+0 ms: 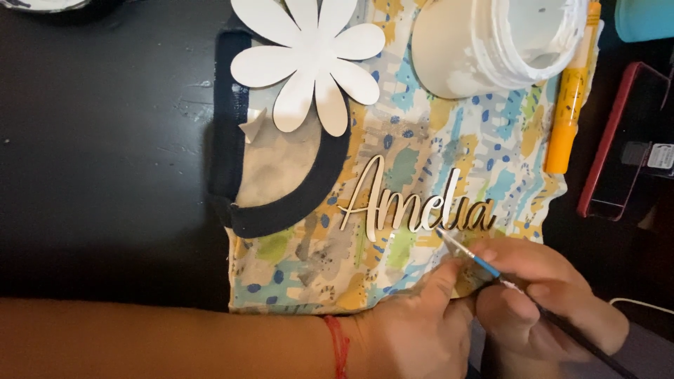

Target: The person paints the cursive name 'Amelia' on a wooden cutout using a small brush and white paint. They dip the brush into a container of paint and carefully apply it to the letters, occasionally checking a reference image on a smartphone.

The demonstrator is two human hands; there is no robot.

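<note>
A cut-out script word of pale wood (414,205) lies on a patterned cloth (421,140) with yellow, blue and green blotches. My right hand (547,302) grips a thin paintbrush (484,265) with a blue ferrule; its bristle tip touches the lower edge of the word near its right end. My left hand (421,323) rests on the cloth just below the word, fingers beside the brush, holding nothing I can see. A red string circles my left wrist (338,344).
A white flower cut-out (309,60) lies at the cloth's top left. An open white paint jar (505,35) lies tipped at top right, beside an orange marker (569,119). A red-cased phone (625,147) sits on the dark table (105,140) at right.
</note>
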